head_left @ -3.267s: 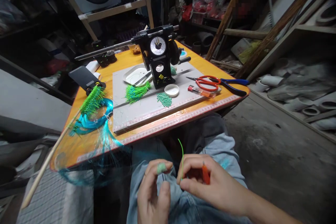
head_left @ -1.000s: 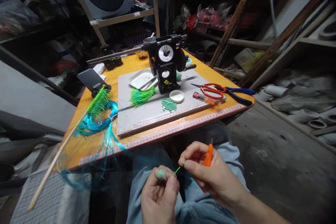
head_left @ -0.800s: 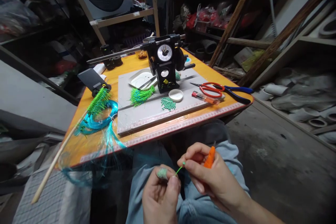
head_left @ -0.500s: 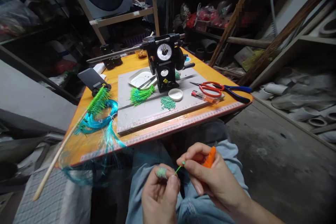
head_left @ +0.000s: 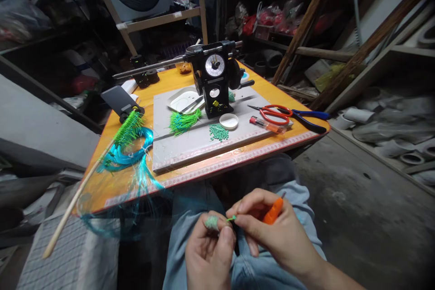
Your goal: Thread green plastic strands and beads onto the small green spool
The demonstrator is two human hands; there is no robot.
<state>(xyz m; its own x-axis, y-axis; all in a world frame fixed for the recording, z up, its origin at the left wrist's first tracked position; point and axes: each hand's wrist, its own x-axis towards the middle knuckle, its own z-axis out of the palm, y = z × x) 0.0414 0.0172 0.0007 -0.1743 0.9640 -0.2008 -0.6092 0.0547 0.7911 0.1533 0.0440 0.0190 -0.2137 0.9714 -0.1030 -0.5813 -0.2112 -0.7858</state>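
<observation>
Gap between the hands just got smaller: the left hand [head_left: 211, 251] and right hand [head_left: 273, 231] are nearly touching over the jeans [head_left: 251, 269], with only a short bit of green strand [head_left: 230, 219] showing between them. Reads as close fingertip work on the strand, with the bead [head_left: 234, 217] being worked along or snugged up; can't tell which.

Left: thumb and index closed on one end of the strand, green wrap [head_left: 211, 222] on a finger. Right: fingertips pinching the strand at the bead, orange tool [head_left: 273, 211] tucked in the same hand, tip up.

Versus half a second ago: visible strand is shorter, bead sits lower and nearer the left thumb, orange tool leans over more. About three seconds back the strand stood up from the right hand alone, left hand off it.

Farther out, table stuff looks unmoved: loose beads [head_left: 219, 132] beside the white lid [head_left: 229, 121], green tuft [head_left: 185, 122] left of the winder [head_left: 214, 81], scissors [head_left: 276, 114] and pliers [head_left: 311, 118] at right, blue coil [head_left: 147, 138] under the bristly stick [head_left: 73, 206] at left.
</observation>
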